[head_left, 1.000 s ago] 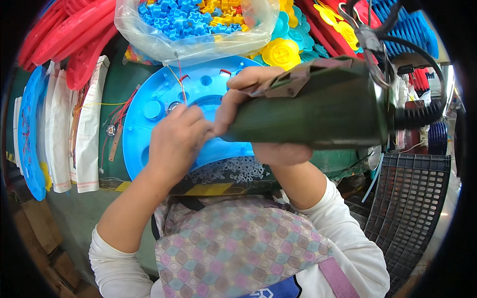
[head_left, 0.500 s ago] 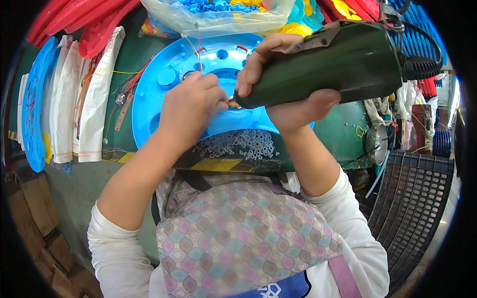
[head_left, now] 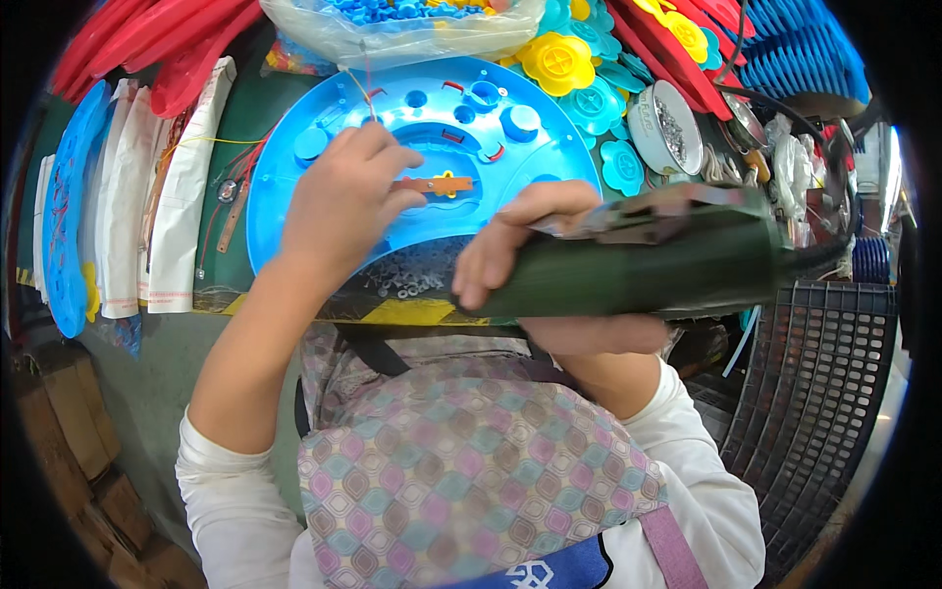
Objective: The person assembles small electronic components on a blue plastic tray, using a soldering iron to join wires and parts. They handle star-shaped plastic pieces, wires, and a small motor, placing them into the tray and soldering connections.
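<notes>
My left hand is over the left half of a round light-blue plastic shell with raised cups and red clips. Its thumb and index finger pinch the end of a thin brown strip, which lies across the shell's curved opening. Thin wires stand up beyond the knuckles. In my right hand is a thick dark-green power tool, held sideways at the table's front edge, apart from the shell. Motion blurs the tool, and its tip cannot be made out.
Small translucent pieces lie before the shell. White sleeves and another blue shell are at left. A bag of blue parts, yellow flower pieces and a screw bowl sit behind. A black crate stands right.
My right hand has drawn the power tool back toward me, away from the shell. My left hand has shifted slightly left, and the brown strip now shows in its fingers.
</notes>
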`<state>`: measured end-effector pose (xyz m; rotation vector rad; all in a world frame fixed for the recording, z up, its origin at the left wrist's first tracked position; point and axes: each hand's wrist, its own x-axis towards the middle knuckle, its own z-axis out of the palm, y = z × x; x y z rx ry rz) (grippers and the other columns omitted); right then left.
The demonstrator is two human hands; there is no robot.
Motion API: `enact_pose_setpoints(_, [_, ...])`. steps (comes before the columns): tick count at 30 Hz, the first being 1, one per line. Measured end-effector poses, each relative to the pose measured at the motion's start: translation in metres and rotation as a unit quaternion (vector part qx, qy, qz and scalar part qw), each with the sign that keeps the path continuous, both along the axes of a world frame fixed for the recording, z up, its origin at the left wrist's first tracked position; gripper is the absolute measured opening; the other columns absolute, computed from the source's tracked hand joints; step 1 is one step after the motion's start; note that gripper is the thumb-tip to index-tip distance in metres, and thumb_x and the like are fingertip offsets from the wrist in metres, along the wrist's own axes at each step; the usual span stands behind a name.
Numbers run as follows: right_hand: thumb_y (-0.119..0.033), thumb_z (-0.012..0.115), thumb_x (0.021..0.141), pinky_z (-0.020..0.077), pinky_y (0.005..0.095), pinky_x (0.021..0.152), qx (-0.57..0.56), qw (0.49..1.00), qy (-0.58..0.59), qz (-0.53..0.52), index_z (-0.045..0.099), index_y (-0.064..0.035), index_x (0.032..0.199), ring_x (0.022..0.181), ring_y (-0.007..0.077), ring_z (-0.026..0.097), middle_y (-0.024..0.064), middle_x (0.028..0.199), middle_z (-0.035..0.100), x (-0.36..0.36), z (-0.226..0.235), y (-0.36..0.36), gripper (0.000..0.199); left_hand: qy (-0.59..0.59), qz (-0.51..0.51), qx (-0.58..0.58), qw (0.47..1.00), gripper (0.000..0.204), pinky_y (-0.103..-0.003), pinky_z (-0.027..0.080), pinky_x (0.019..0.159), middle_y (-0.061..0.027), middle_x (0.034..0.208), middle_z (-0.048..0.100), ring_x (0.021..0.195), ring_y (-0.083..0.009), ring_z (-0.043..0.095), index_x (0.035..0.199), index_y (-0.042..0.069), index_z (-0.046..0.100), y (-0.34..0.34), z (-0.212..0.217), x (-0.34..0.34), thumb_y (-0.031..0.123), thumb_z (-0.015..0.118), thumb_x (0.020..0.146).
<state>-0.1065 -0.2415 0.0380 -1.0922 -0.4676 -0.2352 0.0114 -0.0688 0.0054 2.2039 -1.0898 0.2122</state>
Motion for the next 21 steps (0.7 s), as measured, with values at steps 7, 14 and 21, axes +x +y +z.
enact_pose_setpoints(7, [-0.098,0.058,0.064,0.0566,0.0377,0.072,-0.071,0.989,0.12,-0.05,0.048,0.0006,0.128,0.076,0.0243,0.068,0.0119,0.09,0.063,-0.004,-0.027,0.013,0.117,-0.017,-0.006,-0.035,0.999,0.018,-0.041,0.051,0.073,-0.0084,0.093,0.061,0.088,-0.0303,0.06,0.093,0.007,0.066,0.026,0.022,-0.039,0.006,0.078,0.08])
enact_pose_setpoints(14, [-0.098,0.056,0.065,0.057,0.0409,0.072,-0.045,0.987,0.138,-0.073,0.047,0.0,0.131,0.075,0.0246,0.067,0.0118,0.089,0.063,-0.007,-0.013,0.004,0.118,0.024,0.008,-0.007,1.0,0.017,-0.041,0.05,0.072,-0.0067,0.09,0.058,0.086,-0.0298,0.058,0.092,0.007,0.068,0.049,0.012,-0.063,0.002,0.077,0.079])
enact_pose_setpoints(21, [-0.1,0.052,0.067,0.0571,0.0428,0.072,0.064,0.993,0.055,-0.081,0.05,-0.0016,0.134,0.071,0.0259,0.067,0.0115,0.088,0.064,-0.011,-0.01,-0.003,0.119,-0.037,-0.034,-0.006,0.999,0.021,-0.04,0.047,0.074,-0.0048,0.091,0.059,0.087,-0.0275,0.057,0.091,0.009,0.069,0.037,0.005,-0.073,0.005,0.08,0.074])
